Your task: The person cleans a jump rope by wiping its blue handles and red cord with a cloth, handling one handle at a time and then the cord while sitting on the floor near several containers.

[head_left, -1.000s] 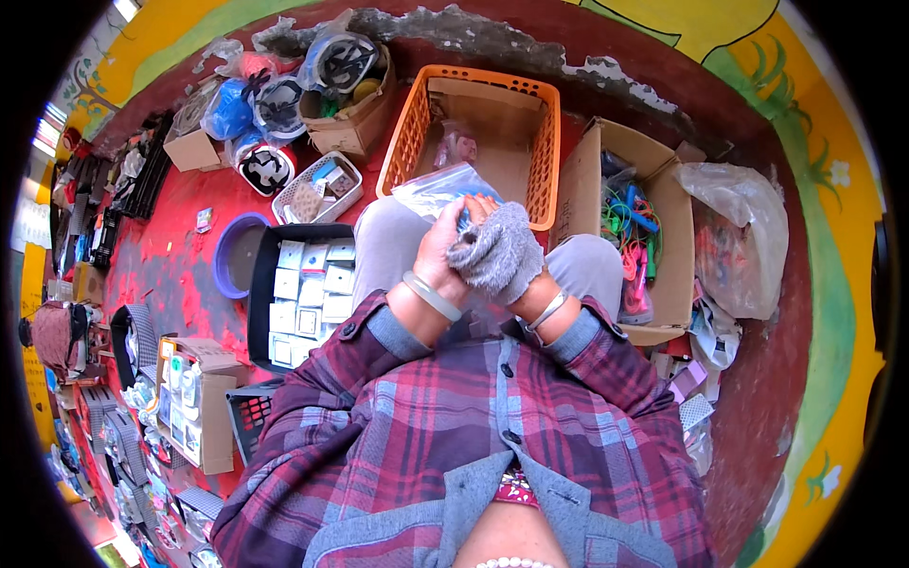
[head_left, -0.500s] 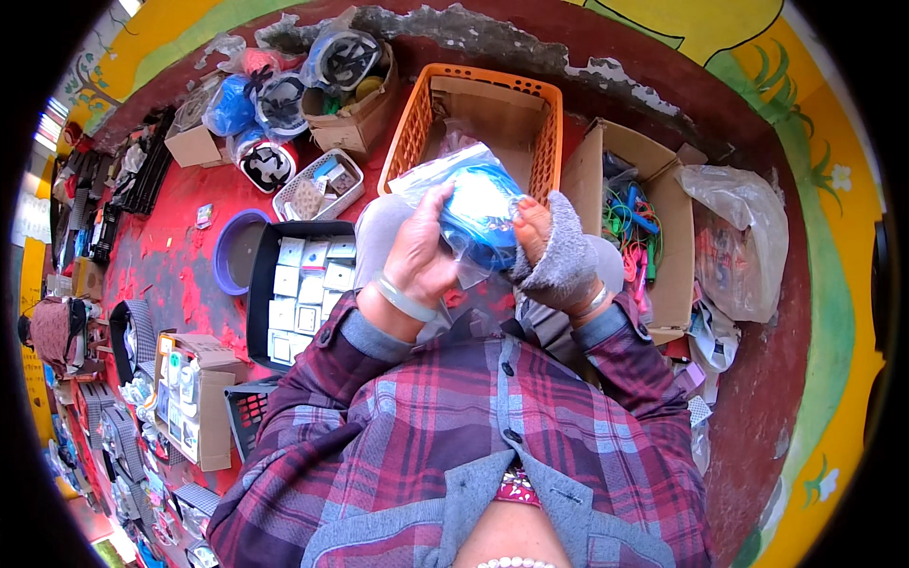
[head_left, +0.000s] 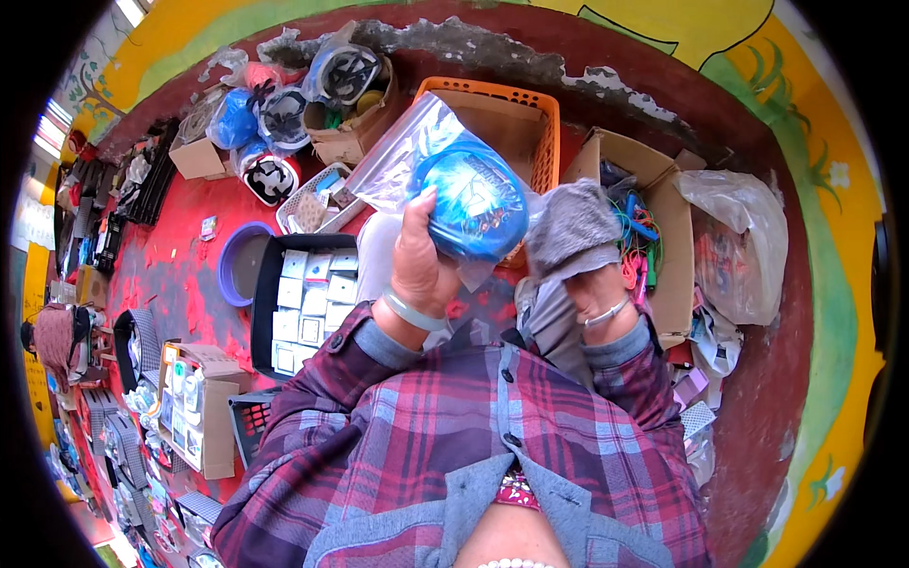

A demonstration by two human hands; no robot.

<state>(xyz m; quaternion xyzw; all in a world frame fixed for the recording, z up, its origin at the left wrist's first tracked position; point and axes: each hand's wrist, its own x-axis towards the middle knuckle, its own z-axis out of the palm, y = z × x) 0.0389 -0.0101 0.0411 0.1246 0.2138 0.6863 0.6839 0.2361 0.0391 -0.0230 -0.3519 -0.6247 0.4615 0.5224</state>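
Upright in my left hand (head_left: pixel 422 265) is a clear plastic bag (head_left: pixel 390 163) with a round, glossy blue case (head_left: pixel 473 204) inside, its face printed with a bright picture. The thumb presses on the near face; the other fingers are hidden behind. To the right, a fuzzy grey cloth (head_left: pixel 572 227) covers the fingers of my right hand (head_left: pixel 598 292), which is closed on it. The cloth is beside the bag's right edge; whether they touch I cannot tell.
Beyond my hands stands an orange plastic basket (head_left: pixel 544 142). At right, a cardboard box (head_left: pixel 674 289) holds colourful jump ropes (head_left: pixel 646 232). A black box (head_left: pixel 262 312) of small white boxes, a purple basin (head_left: pixel 227 270) and bagged helmets (head_left: pixel 282 115) are at left.
The right hand has drawn away from the bag to the right, and its cloth now covers the fingers. The bag is tipped up, so the blue case's printed face shows more fully.
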